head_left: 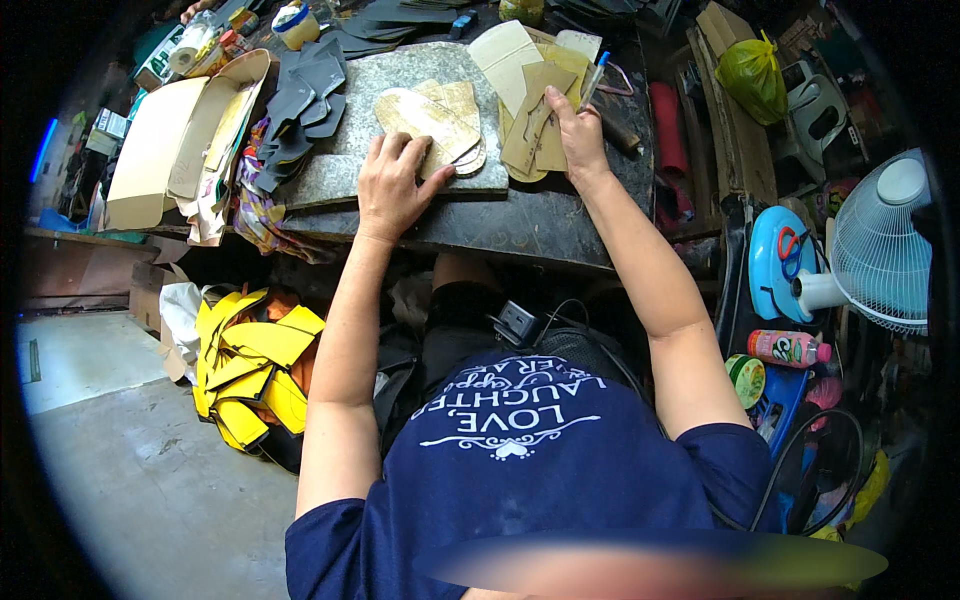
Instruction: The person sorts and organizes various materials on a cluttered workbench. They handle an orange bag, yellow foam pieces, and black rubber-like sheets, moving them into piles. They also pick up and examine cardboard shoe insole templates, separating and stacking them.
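My left hand (392, 185) rests on the near edge of a grey stone-like slab, fingers apart and thumb spread. Its fingertips touch a small stack of tan cardboard templates (432, 118) with rounded ends, lying on the slab. To the right, my right hand (582, 138) is closed, with a blue-tipped pen (592, 85) standing up out of it. The thumb of that hand presses on a brown cardboard template (530, 120), which lies over other brown and yellowish pieces. The fingers beneath are partly hidden.
Dark cut pieces (300, 105) are heaped left of the slab (335, 185), beside an open cardboard box (160, 145). Yellow pieces (255, 350) fill a bag below the table. At right stand a fan (885, 240), a red roll (667, 130) and a pink bottle (785, 348).
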Available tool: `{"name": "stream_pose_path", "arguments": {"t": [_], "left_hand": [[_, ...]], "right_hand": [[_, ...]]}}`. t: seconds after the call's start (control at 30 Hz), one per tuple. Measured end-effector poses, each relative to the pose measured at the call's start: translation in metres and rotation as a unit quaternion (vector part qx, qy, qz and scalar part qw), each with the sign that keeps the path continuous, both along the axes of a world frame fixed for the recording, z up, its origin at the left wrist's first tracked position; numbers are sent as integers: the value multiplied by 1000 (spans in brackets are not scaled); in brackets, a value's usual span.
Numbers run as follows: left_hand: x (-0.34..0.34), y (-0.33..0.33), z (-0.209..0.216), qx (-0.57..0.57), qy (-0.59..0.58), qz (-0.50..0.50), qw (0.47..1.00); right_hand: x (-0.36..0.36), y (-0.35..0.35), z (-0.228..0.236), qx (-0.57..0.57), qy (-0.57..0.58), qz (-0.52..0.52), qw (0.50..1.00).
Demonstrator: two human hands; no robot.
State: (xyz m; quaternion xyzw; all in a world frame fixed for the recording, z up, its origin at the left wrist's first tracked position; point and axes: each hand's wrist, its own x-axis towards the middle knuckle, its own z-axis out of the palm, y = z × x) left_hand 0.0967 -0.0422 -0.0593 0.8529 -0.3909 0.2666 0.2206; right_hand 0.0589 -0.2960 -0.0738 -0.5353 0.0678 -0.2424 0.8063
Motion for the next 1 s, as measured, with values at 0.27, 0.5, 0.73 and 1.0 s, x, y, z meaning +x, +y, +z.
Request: {"name": "stream_pose_path", "arguments": {"t": [0.27,0.5,0.73,1.0], "left_hand": [[0,0,0,13,-6,4,1000],[1,0,0,4,-3,-21,1000],[0,1,4,-2,16,-37,999],[1,1,4,-11,18,-24,999]], "right_hand": [[-1,-3,1,38,16,-20,999],[4,-8,-3,102,10,-2,995],[0,-6,3,78,10,-5,997],[-4,6,9,-36,42,-23,998]]}}
